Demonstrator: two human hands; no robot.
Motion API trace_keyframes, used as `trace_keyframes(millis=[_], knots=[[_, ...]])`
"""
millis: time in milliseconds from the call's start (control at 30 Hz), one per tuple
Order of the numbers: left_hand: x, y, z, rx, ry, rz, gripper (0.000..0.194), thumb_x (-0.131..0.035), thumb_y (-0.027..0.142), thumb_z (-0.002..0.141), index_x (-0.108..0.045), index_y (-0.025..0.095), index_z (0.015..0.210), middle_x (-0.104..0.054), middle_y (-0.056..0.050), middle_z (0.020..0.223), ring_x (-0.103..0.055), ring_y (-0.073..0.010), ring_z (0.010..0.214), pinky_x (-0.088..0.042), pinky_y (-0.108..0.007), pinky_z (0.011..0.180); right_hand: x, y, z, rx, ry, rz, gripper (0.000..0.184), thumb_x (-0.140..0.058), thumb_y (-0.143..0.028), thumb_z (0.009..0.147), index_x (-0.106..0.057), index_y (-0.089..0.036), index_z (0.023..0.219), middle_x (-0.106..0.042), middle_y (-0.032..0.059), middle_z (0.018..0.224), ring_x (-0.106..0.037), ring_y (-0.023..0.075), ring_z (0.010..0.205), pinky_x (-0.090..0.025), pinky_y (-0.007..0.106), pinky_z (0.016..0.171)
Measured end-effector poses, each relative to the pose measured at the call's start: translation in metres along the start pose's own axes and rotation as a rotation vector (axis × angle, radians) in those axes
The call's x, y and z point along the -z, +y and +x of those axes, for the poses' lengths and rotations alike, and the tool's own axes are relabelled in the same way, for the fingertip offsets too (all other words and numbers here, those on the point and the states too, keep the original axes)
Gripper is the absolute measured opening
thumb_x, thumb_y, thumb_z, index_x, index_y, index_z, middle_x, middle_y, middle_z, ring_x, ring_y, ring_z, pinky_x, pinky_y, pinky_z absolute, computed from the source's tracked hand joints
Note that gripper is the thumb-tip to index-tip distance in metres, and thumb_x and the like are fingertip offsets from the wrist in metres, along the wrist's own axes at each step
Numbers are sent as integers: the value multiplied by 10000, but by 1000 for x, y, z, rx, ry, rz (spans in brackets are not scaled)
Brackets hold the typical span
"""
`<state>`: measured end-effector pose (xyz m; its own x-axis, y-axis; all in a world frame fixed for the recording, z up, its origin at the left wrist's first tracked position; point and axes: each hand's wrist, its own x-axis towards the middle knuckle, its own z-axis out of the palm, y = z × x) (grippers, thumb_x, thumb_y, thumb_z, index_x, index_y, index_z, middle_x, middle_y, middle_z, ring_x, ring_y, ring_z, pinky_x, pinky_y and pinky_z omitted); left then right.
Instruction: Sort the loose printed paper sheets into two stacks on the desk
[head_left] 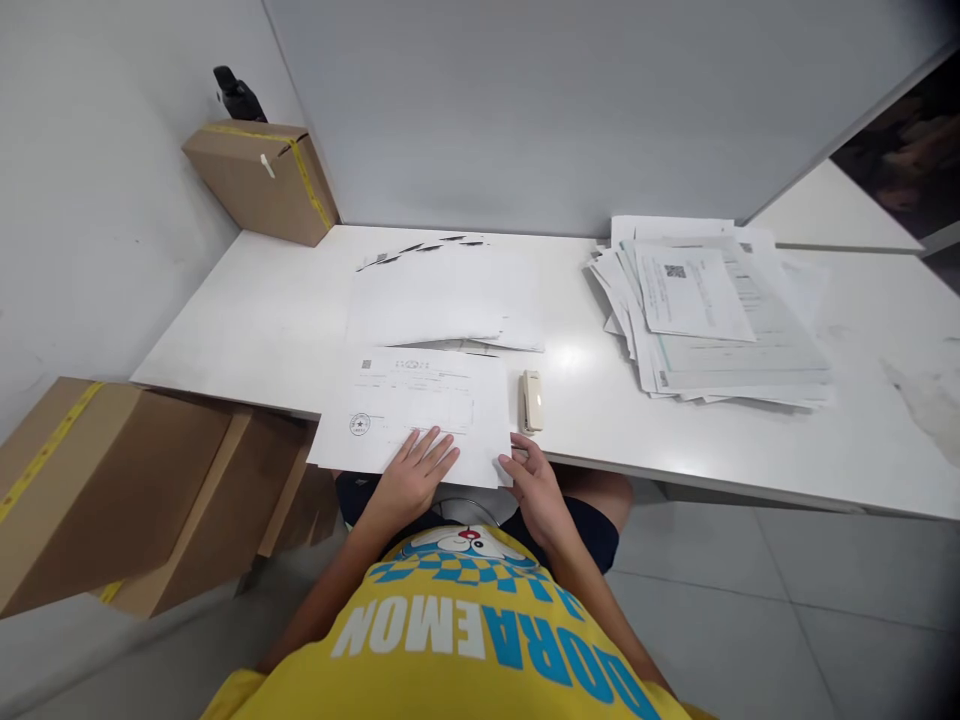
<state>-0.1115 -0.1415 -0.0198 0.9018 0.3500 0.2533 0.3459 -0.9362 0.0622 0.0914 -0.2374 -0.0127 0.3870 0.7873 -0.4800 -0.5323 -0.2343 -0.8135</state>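
A printed sheet [416, 410] with a round stamp mark lies at the table's front edge, its near side overhanging. My left hand [416, 478] rests flat on it with the fingers spread. At the sheet's lower right corner, my right hand [534, 485] pinches the paper edge between thumb and fingers. A cream stapler [531, 402] lies on the table just beyond my right hand. Behind the sheet is a stack of white papers [442, 295] with dark marks along its far edge, and its near edge is slightly raised.
A messy pile of printed papers [739, 360] sits on the right of the white table [247, 310]. At the back left corner stands a taped cardboard box [255, 180] with a black object [238, 97] behind it. More cardboard boxes [127, 490] stand below on the left.
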Motion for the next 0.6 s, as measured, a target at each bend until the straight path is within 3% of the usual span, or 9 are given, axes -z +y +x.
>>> trace_keyframes(millis=[233, 433, 500, 600], knots=[[-4, -1, 5, -60, -7, -35, 497, -433, 72, 939, -538, 131, 1421, -542, -135, 1484, -410, -299, 1460, -365, -531, 1202, -4, -2, 9, -8, -46, -56, 588, -818, -471, 663, -576, -229, 1141, -722, 98, 1119, -697, 274, 950, -572, 369, 706], [14, 6, 6, -110, 59, -200, 433, -461, 131, 948, -581, 139, 1364, -609, -121, 1416, -447, -268, 1437, -404, -497, 1179, 1, 12, 22, 200, -112, -236, 570, -725, -454, 759, -521, -243, 1247, -644, 123, 1319, -640, 277, 1172, -544, 455, 963], [22, -1, 0, 14, 180, -214, 410, -473, 146, 951, -598, 166, 1342, -658, -114, 1349, -446, -263, 1437, -361, -534, 1197, 1, 17, 22, 278, -78, -325, 577, -686, -469, 793, -504, -239, 1290, -638, 133, 1319, -626, 275, 1194, -523, 459, 999], [28, -27, -16, 469, 491, -109, 375, -487, 209, 971, -610, 171, 1323, -676, -137, 1297, -417, -299, 1451, -317, -585, 1199, 2, 19, 17, 365, -38, -432, 567, -630, -489, 850, -498, -232, 1338, -665, 144, 1242, -661, 273, 1097, -554, 438, 911]])
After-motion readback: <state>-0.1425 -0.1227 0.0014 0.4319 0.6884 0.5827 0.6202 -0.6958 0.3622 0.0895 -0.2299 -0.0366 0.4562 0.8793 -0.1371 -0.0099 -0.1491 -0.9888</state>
